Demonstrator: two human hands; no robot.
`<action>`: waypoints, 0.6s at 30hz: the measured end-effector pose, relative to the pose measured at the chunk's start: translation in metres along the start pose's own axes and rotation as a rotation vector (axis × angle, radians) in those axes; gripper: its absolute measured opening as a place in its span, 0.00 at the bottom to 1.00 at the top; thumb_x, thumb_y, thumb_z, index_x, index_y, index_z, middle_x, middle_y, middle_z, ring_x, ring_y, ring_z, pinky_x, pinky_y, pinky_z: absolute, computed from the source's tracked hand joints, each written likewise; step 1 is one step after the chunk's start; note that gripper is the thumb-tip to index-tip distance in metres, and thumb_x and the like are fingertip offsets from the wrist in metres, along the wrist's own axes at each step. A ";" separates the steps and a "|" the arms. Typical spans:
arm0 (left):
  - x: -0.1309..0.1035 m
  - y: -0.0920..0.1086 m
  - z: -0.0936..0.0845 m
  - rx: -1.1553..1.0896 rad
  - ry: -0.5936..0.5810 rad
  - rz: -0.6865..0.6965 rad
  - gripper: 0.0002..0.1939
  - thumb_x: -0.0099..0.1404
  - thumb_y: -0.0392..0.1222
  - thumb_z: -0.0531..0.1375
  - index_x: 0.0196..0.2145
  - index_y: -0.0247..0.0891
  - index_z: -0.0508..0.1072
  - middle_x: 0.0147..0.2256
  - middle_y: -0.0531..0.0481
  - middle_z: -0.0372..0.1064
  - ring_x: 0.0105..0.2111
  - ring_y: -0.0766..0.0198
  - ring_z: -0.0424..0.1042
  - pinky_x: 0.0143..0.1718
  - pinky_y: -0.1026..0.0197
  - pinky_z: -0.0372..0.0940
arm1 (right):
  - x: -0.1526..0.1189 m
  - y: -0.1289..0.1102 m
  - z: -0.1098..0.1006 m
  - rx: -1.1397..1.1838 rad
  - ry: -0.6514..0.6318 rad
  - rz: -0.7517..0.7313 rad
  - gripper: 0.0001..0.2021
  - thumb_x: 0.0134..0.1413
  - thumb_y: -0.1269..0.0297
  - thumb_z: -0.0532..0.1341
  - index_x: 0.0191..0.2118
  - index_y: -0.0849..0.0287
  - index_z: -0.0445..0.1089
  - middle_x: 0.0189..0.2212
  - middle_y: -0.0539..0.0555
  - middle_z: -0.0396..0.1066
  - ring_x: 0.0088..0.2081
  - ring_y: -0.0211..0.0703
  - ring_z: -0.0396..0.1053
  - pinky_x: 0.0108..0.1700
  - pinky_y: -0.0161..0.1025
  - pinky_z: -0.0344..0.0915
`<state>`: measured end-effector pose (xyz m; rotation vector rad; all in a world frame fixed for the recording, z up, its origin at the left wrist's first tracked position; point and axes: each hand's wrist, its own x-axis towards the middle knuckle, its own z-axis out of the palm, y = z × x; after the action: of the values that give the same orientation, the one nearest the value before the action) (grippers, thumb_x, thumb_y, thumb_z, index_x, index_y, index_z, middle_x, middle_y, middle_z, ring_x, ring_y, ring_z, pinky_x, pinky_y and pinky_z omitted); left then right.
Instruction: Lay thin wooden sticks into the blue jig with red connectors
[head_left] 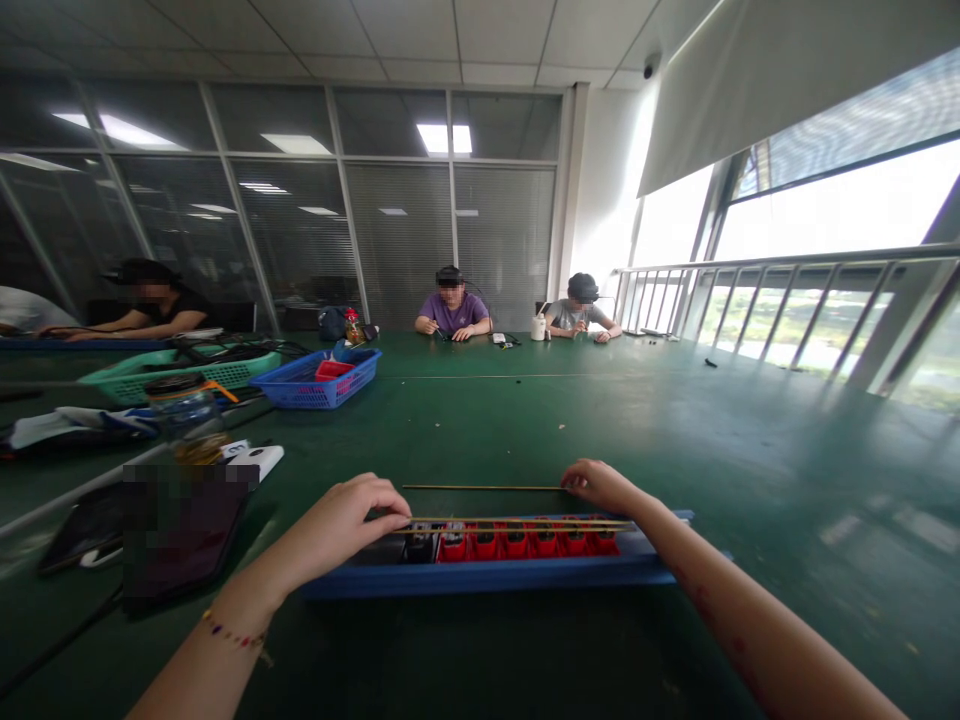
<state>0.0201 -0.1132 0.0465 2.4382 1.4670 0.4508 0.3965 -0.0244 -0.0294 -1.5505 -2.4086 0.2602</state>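
A long blue tray [495, 578] lies crosswise before me. Inside it, a row of several small red boxes [514, 545] stands beside a black box [418, 545] at the left. Thin brass-coloured rods [517, 521] stretch lengthwise over the boxes. My left hand [356, 515] is closed at the tray's left end, thumb and finger pinching the rods' left ends. Beyond the tray's far edge, my right hand [600, 484] has its fingers closed at the right end of a separate thin rod [484, 487], whose left end is free. My right fingertips are partly hidden.
To the left are a blue basket [315, 385] with a red container, a green basket [180, 370], a lidded jar [184, 410] and a dark flat case [187, 540]. Co-workers sit across the green table [465, 420], one in a purple shirt [452, 312]. A railing [787, 300] runs along the right.
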 end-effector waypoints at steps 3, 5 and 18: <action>0.001 0.004 -0.008 0.046 0.076 0.033 0.12 0.58 0.50 0.52 0.29 0.45 0.74 0.32 0.52 0.69 0.35 0.61 0.65 0.37 0.65 0.57 | 0.000 0.000 0.000 0.010 -0.002 -0.006 0.11 0.45 0.69 0.55 0.34 0.56 0.73 0.32 0.53 0.71 0.33 0.41 0.67 0.36 0.33 0.62; -0.001 0.004 -0.017 0.083 0.140 0.050 0.13 0.58 0.51 0.52 0.30 0.45 0.74 0.33 0.53 0.69 0.36 0.61 0.65 0.37 0.66 0.57 | 0.000 0.002 0.000 0.038 -0.004 -0.001 0.12 0.45 0.70 0.55 0.34 0.56 0.73 0.32 0.53 0.72 0.33 0.40 0.67 0.36 0.33 0.62; 0.043 -0.031 -0.002 0.107 0.045 -0.044 0.11 0.54 0.49 0.55 0.27 0.43 0.75 0.30 0.52 0.70 0.30 0.62 0.68 0.31 0.66 0.57 | -0.001 0.014 0.002 0.115 0.107 0.244 0.23 0.54 0.47 0.47 0.32 0.59 0.71 0.28 0.55 0.72 0.30 0.42 0.67 0.31 0.34 0.59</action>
<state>0.0128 -0.0608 0.0424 2.4870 1.5989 0.4304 0.4080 -0.0193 -0.0358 -1.7577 -2.0858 0.3472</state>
